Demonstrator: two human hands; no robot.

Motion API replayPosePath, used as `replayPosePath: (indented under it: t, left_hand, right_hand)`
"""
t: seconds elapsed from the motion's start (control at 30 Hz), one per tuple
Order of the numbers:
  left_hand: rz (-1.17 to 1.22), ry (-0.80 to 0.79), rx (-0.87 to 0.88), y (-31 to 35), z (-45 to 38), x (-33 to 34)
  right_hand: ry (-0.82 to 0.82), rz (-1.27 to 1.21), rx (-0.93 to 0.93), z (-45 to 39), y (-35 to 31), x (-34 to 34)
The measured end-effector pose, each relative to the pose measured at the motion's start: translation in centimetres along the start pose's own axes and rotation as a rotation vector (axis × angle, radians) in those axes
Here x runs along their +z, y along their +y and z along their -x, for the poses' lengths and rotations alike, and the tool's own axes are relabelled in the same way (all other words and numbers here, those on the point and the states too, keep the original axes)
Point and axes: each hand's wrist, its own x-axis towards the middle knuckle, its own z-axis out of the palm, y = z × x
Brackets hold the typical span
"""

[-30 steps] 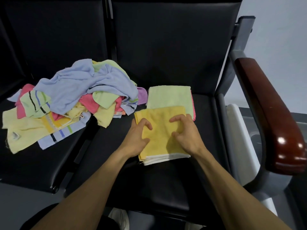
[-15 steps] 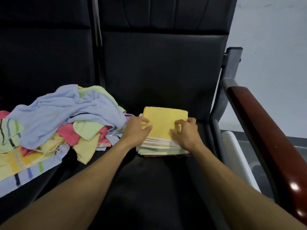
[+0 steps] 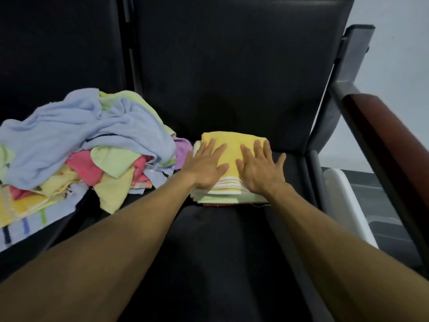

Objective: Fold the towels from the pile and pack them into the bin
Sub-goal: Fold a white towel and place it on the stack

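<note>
A folded yellow towel [image 3: 233, 151] lies on top of a small stack of folded towels [image 3: 222, 199], with green and pink ones beneath, on the black seat. My left hand [image 3: 205, 167] lies flat on the yellow towel's left half, fingers straight. My right hand [image 3: 258, 169] presses flat on its right half, fingers spread. To the left, on the neighbouring seat, sits a loose pile of towels [image 3: 88, 154] in blue, green, pink and yellow. A white bin [image 3: 348, 205] shows only partly beyond the seat's right side.
The black seat [image 3: 220, 252] has a tall black backrest behind the stack. A reddish-brown wooden armrest [image 3: 392, 147] on a grey metal frame [image 3: 343, 73] runs along the right side, between the seat and the bin.
The yellow towel moved from the seat's front onto the green folded stack. My fingers went from gripping its edges to lying flat on top.
</note>
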Motion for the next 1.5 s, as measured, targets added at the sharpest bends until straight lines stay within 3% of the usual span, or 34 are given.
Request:
replayPosePath:
  t: [0.1, 0.17, 0.37, 0.67, 0.73, 0.83, 0.93, 1.03, 1.2, 1.33, 1.5]
  left_hand:
    - [0.141, 0.234, 0.021, -0.7, 3.3, -1.0]
    - [0.184, 0.343, -0.02, -2.1, 6.2, -0.5]
    - [0.147, 0.459, -0.195, -8.0, 10.6, -3.5]
    - [0.282, 0.455, -0.24, -12.2, 12.5, -4.1]
    - [0.328, 0.458, -0.261, -12.0, 13.0, -4.4]
    - [0.373, 0.475, -0.255, -11.1, 13.6, -5.4]
    - [0.428, 0.471, -0.187, -9.5, 14.2, -7.2]
    - [0.424, 0.45, -0.157, -7.8, 15.0, -8.9]
    - [0.188, 0.442, -0.079, -2.6, 17.3, -9.6]
    - [0.165, 0.537, 0.028, 2.1, 19.6, -8.3]
    - [0.203, 0.381, 0.094, 5.8, 20.8, -4.4]
  right_hand:
    - [0.217, 0.029, -0.068, 1.0, -2.7, -2.1]
    - [0.276, -0.063, -0.189, 2.5, -5.5, -2.4]
    - [0.046, -0.388, -0.338, 2.6, -14.3, -0.8]
    - [-0.137, -0.403, -0.29, 0.9, -17.7, 2.2]
    - [-0.007, -0.49, -0.261, 1.6, -17.7, 1.1]
    - [0.447, -0.541, -0.234, 3.4, -17.3, -2.1]
    - [0.429, -0.382, -0.361, 5.9, -16.6, -3.8]
    - [0.537, -0.474, -0.302, 7.4, -14.8, -4.8]
    - [0.651, -0.648, -0.184, 12.9, -12.2, -7.9]
    - [0.601, -0.812, -0.134, 17.3, -9.9, -8.5]
    - [0.588, -0.968, 0.004, 20.5, -6.7, -6.0]
